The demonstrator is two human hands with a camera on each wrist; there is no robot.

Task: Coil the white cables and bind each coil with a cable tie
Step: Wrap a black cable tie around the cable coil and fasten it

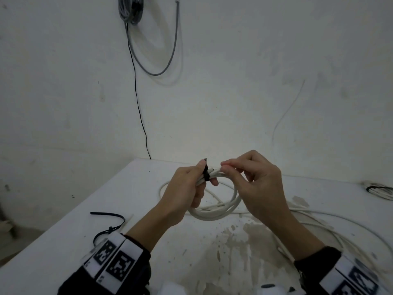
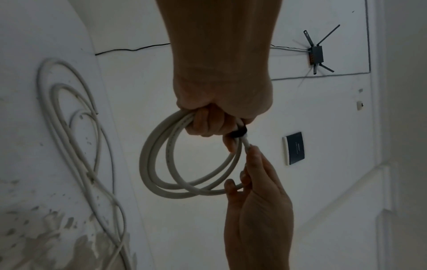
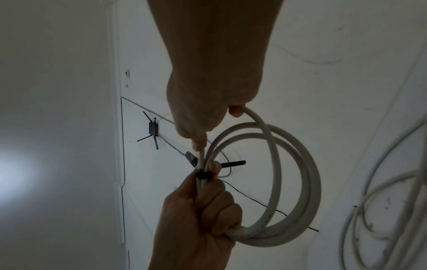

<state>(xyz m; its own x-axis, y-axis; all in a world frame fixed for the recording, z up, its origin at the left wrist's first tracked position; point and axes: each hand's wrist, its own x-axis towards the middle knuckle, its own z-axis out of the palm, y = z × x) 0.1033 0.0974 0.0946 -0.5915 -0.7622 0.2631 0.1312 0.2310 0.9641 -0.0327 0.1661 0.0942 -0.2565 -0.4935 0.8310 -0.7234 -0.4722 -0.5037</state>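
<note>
A coil of white cable (image 1: pixel 225 206) (image 2: pixel 161 169) (image 3: pixel 298 201) is held up over the white table (image 1: pixel 119 196). A black cable tie (image 1: pixel 205 174) (image 2: pixel 238 133) (image 3: pixel 202 174) is wrapped round its strands, its tail sticking up. My left hand (image 1: pixel 187 188) (image 2: pixel 212 124) (image 3: pixel 203 210) grips the coil's strands just beside the tie. My right hand (image 1: pixel 244 173) (image 3: pixel 201 138) (image 2: pixel 249 164) pinches the cable's end next to the tie, on its right in the head view.
Loose white cable (image 1: pixel 331 228) (image 2: pixel 76 146) sprawls over the table's right side. Spare black cable ties (image 1: pixel 110 222) lie near my left wrist. Another bundle (image 1: pixel 380 189) sits at the far right edge. Grey cables (image 1: pixel 148 39) hang on the wall behind.
</note>
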